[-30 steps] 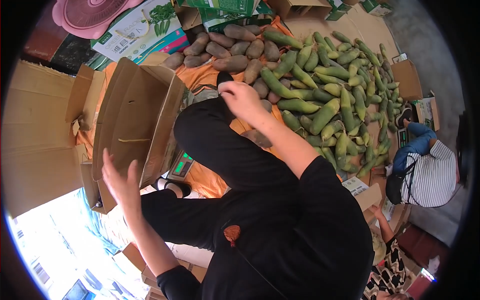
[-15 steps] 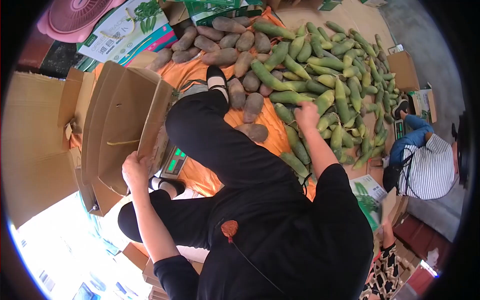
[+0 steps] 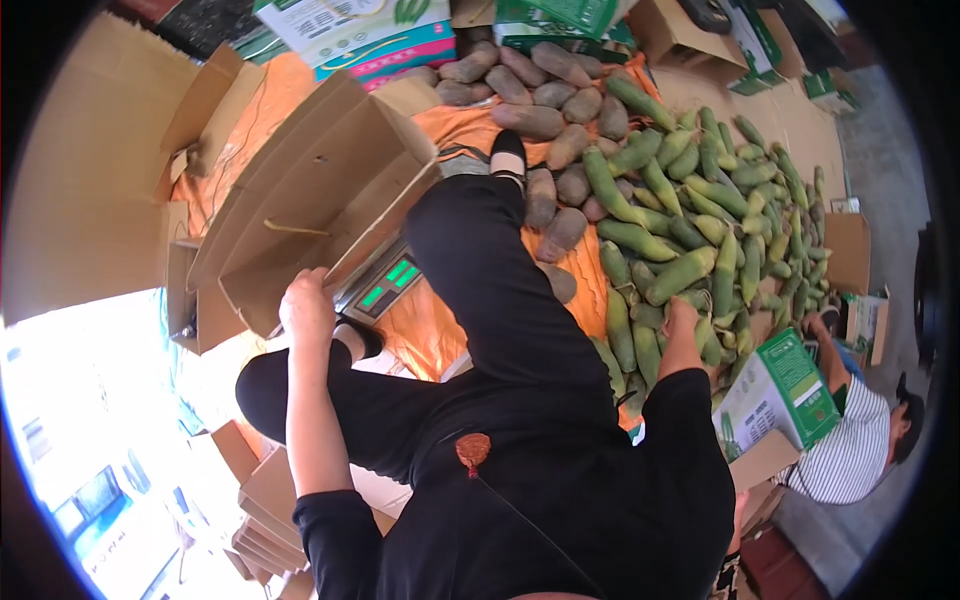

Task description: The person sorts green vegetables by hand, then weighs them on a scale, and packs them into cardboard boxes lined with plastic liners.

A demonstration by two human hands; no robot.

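Observation:
My left hand (image 3: 307,305) is closed on the near rim of an open cardboard box (image 3: 330,205), which lies tilted with its flaps spread and a yellowish cord handle inside. Beneath the box's near corner a scale (image 3: 378,285) shows lit green digits. At the near edge of a large heap of green radishes (image 3: 735,200), my right hand (image 3: 682,318) has its fingers curled down on a green radish (image 3: 682,275); the fingertips are partly hidden. Dull purplish-brown roots (image 3: 563,232) lie beside the heap, near my foot.
Orange sheeting (image 3: 425,325) lies under the produce. Printed cartons (image 3: 385,55) stand at the back. A green-and-white carton (image 3: 780,390) is at right, near a person in a striped shirt (image 3: 845,440). Flat cardboard (image 3: 85,170) stands at left.
The view has shifted, so the heap and boxes sit differently in it. My right hand has moved slightly nearer my body among the radishes. The green-and-white carton at right is more raised.

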